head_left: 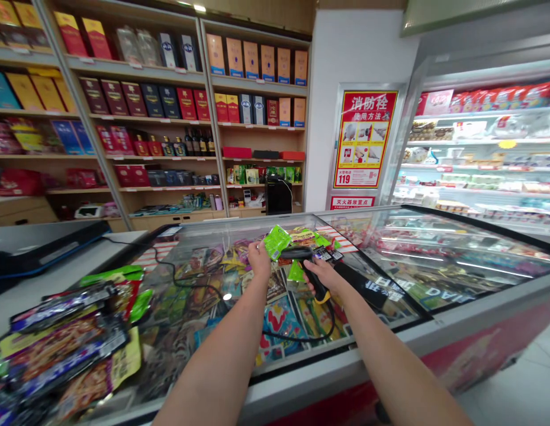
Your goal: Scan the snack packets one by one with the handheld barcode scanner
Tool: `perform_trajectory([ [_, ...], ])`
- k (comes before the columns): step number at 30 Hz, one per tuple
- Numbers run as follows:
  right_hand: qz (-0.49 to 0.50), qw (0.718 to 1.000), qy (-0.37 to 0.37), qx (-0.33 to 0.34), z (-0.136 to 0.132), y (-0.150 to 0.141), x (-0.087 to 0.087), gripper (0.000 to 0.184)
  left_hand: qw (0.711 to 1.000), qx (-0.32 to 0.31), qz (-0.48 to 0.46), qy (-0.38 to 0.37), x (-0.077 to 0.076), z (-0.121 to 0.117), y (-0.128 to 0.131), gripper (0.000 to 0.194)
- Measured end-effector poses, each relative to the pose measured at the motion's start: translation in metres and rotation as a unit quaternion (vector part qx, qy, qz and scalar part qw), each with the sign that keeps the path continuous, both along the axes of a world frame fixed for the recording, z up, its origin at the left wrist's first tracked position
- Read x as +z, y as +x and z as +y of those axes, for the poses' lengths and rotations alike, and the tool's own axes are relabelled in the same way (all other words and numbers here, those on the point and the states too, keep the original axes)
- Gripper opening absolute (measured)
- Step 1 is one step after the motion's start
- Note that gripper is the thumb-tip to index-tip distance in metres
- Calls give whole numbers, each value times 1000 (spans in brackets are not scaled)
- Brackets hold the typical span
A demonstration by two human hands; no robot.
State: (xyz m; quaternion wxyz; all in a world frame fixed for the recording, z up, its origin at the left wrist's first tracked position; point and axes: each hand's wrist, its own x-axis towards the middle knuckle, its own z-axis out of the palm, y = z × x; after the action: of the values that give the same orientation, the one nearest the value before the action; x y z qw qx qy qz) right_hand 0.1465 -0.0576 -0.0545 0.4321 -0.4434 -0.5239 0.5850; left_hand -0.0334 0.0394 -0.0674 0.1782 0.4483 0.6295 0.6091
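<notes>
My left hand [259,260] pinches a small green snack packet [277,241] and holds it up over the glass top of the chest freezer [168,316]. My right hand [319,276] is wrapped round the grip of a black and yellow barcode scanner [296,253], whose head points left towards the packet. From the scanner's grip a black cable [332,319] loops down and back across the glass. More snack packets lie on the glass beyond the scanner, partly hidden by it.
A heap of snack packets [66,349] lies at the left on the glass. Beyond it, a flat black device [48,248] sits on a counter. Shelves of boxes [168,100] line the back wall; a lit display fridge [483,142] stands at the right.
</notes>
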Motion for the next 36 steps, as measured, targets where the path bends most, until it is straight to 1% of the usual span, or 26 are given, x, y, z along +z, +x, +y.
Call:
perform_trajectory([
  [4,-18,1000,-1,1,-1,-1,1,39,1000,5,2,-7,-2,1,0,13],
  [13,-22,1000,7,-1,-2,-1,0,41,1000,9,-28,-8,-8,7,-2,13],
  [19,-23,1000,7,-3,0,0,-5,38,999,16,-43,-10,-2,1,-3,15],
  [23,6,1000,8,10,4,-5,-9,38,999,24,-39,-5,4,-4,-14,14],
  [25,20,1000,8,13,4,-13,-8,39,999,30,-31,2,7,-9,-28,14],
  [28,24,999,4,24,0,-33,0,39,998,55,-28,13,13,-21,-58,15],
  [33,31,997,2,72,-8,-85,17,37,990,134,-5,34,23,-49,-126,12],
  [36,20,993,1,115,-9,-124,20,37,982,183,33,22,31,-69,-170,15],
])
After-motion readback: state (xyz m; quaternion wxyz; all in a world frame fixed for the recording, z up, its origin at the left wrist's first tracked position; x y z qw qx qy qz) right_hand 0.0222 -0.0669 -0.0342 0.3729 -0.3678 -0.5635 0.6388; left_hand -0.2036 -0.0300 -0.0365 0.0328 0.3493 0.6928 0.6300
